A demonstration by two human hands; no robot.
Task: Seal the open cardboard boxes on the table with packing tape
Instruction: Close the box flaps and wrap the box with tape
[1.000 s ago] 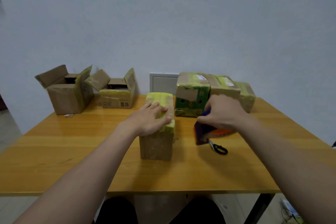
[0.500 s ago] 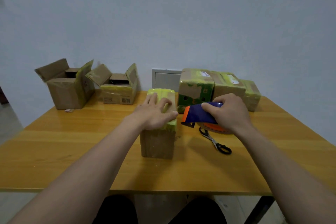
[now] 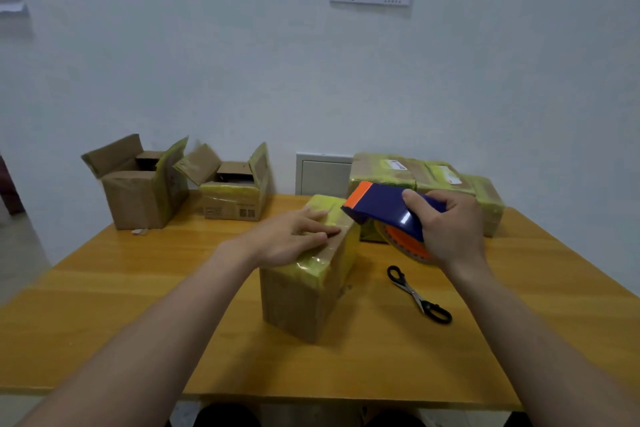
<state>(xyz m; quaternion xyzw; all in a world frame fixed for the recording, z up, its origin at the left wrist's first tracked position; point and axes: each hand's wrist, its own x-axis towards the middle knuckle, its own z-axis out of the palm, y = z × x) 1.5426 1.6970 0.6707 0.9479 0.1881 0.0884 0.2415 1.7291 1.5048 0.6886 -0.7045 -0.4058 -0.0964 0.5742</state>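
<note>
A closed cardboard box (image 3: 304,298) with yellow tape on its top stands mid-table. My left hand (image 3: 294,239) lies flat on its top, fingers spread, pressing the flaps down. My right hand (image 3: 450,229) grips a blue and orange tape dispenser (image 3: 384,208), held in the air with its orange front edge just above the box's far right top corner. Two open boxes stand at the back left: a taller one (image 3: 138,191) and a lower one (image 3: 232,194), flaps up.
Black-handled scissors (image 3: 419,295) lie on the wooden table (image 3: 104,305) right of the box. Several taped boxes (image 3: 433,177) are grouped at the back right against the wall. A white panel (image 3: 323,175) sits on the wall behind.
My right hand has lifted the tape dispenser off the table, away from the scissors, and brought it up and left to the box's top. My left hand stayed on the box.
</note>
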